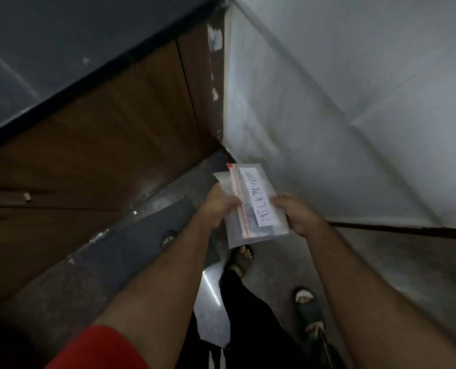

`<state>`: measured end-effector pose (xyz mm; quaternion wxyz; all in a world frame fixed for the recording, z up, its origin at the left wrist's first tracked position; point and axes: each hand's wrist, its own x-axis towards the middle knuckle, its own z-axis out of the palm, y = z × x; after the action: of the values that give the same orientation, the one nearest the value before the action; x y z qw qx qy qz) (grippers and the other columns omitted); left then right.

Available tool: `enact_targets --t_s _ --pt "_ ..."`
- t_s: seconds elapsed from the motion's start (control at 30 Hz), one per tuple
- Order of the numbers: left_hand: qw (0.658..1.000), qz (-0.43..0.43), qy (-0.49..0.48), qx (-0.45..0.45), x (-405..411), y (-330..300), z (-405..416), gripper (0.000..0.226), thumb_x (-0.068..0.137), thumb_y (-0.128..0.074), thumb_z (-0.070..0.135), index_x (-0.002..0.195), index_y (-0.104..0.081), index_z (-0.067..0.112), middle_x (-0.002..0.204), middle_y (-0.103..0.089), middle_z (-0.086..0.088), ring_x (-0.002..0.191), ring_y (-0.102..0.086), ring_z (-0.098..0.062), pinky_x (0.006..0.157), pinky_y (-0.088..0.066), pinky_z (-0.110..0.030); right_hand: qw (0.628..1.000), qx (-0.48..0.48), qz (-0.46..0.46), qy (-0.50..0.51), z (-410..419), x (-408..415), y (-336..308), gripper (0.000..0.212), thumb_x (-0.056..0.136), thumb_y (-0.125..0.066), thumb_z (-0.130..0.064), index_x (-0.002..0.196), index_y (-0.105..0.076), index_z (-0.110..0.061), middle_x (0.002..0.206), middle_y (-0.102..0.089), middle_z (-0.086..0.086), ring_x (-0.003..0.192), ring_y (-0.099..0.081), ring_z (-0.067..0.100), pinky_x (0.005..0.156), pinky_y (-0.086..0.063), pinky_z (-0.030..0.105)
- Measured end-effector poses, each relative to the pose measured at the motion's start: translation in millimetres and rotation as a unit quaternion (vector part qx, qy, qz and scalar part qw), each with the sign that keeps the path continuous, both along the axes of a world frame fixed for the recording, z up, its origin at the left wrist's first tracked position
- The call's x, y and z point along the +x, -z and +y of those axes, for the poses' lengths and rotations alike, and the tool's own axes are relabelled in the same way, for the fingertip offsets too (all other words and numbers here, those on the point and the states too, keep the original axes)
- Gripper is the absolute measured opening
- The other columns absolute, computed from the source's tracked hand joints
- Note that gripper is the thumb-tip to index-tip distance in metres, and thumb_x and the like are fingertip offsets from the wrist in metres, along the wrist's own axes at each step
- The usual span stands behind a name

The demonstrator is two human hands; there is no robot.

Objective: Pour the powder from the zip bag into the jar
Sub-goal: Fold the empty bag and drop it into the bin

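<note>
The zip bag [256,206] is hanging in the air between both hands, long axis running from 12 toward 6 o'clock, red zip strip along its 9 o'clock side. The left hand [217,206] is pinching that zip edge; the right hand [297,213] is gripping the 3 o'clock edge. No jar is showing.

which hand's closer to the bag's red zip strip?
Left. The left hand grips the bag right at the zip strip; the right hand holds the opposite edge, past the label.
</note>
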<state>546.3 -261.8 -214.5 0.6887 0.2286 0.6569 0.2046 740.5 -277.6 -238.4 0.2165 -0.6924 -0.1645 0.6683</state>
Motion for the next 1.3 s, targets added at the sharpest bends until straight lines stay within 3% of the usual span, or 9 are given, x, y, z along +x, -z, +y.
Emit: enact_targets --t_s 0.1,0.2,0.33,0.47,0.63,0.73,0.83,0.97,1.3 --pt "0.999 0.000 -0.022 -0.050 3.3 43.4 -3.8 0.043 0.091 -0.062 -0.001 0.133 -0.054 0.009 0.115 -0.069 -0.011 0.100 -0.068 -0.027 0.077 -0.059 -0.039 0.999 -0.021 -0.042 -0.016 -9.9 1.4 46.5 0.011 0.093 -0.062 -0.001 0.103 -0.061 -0.005 0.108 -0.070 0.022 0.086 -0.069 0.033 0.078 -0.058 0.045" --pt "0.994 0.000 -0.033 -0.103 7.8 98.4 -16.2 0.042 0.096 -0.063 0.016 0.136 -0.052 0.011 0.123 -0.067 -0.014 0.107 -0.066 -0.031 0.090 -0.056 -0.049 0.996 -0.036 -0.077 0.003 -21.6 4.5 103.1 0.022 0.089 -0.067 0.001 0.111 -0.063 0.002 0.105 -0.071 0.022 0.084 -0.070 0.032 0.072 -0.059 0.042" --pt "0.994 0.024 0.003 -0.110 18.2 173.0 -31.9 0.044 0.092 -0.069 0.014 0.132 -0.049 0.013 0.120 -0.065 -0.009 0.099 -0.065 -0.025 0.083 -0.057 -0.044 0.989 -0.042 -0.137 -0.021 -31.7 9.6 175.7 0.012 0.087 -0.066 0.002 0.095 -0.068 -0.006 0.109 -0.071 0.022 0.095 -0.070 0.038 0.086 -0.059 0.054" --pt "0.993 0.049 0.074 -0.083 33.6 249.7 -35.6 0.059 0.082 -0.079 0.004 0.130 -0.045 0.013 0.125 -0.061 -0.008 0.101 -0.063 -0.021 0.076 -0.055 -0.031 0.977 -0.064 -0.200 -0.034 -34.7 18.9 246.1 0.026 0.085 -0.065 -0.001 0.111 -0.069 0.002 0.107 -0.073 0.020 0.093 -0.071 0.035 0.084 -0.061 0.049" --pt "0.974 0.097 0.195 -0.067 50.4 334.7 -36.8 0.078 0.082 -0.080 0.014 0.146 -0.037 0.007 0.137 -0.053 -0.010 0.127 -0.053 -0.028 0.095 -0.044 -0.029 0.962 -0.077 -0.249 -0.078 -34.6 23.8 323.7 0.028 0.085 -0.060 -0.002 0.110 -0.071 -0.003 0.099 -0.073 0.012 0.070 -0.064 0.014 0.054 -0.048 0.021" --pt "0.972 0.098 0.206 -0.063 57.6 378.1 -30.7 0.068 0.083 -0.077 0.012 0.142 -0.044 0.008 0.137 -0.057 -0.013 0.125 -0.056 -0.031 0.102 -0.048 -0.040 0.958 -0.088 -0.264 -0.076 -28.9 24.7 363.7 0.032 0.087 -0.059 -0.003 0.119 -0.066 -0.006 0.099 -0.067 0.010 0.078 -0.063 0.021 0.064 -0.054 0.029" --pt "0.963 0.115 0.239 -0.039 60.1 409.0 -22.8 0.058 0.087 -0.071 0.018 0.140 -0.048 0.011 0.133 -0.060 -0.013 0.121 -0.058 -0.031 0.089 -0.047 -0.030 0.953 -0.075 -0.277 -0.094 -19.0 25.2 394.2 0.043 0.089 -0.060 -0.006 0.132 -0.058 -0.005 0.107 -0.065 0.013 0.093 -0.064 0.031 0.077 -0.055 0.038" --pt "0.968 0.110 0.223 -0.032 59.7 428.7 -18.6 0.059 0.094 -0.066 0.019 0.148 -0.043 0.009 0.144 -0.052 -0.016 0.131 -0.051 -0.034 0.098 -0.043 -0.033 0.942 -0.075 -0.290 -0.149 -6.7 29.4 416.4 0.059 0.093 -0.063 -0.007 0.148 -0.042 -0.006 0.138 -0.057 0.022 0.118 -0.058 0.041 0.102 -0.049 0.045" --pt "0.964 0.124 0.234 -0.016 35.3 337.4 -14.9 0.061 0.098 -0.061 0.024 0.151 -0.037 0.006 0.152 -0.045 -0.018 0.136 -0.046 -0.034 0.108 -0.040 -0.037 0.918 -0.040 -0.310 -0.245 -14.2 7.0 329.6 0.051 0.095 -0.063 -0.015 0.143 -0.050 -0.008 0.133 -0.062 0.019 0.111 -0.062 0.037 0.088 -0.051 0.038"
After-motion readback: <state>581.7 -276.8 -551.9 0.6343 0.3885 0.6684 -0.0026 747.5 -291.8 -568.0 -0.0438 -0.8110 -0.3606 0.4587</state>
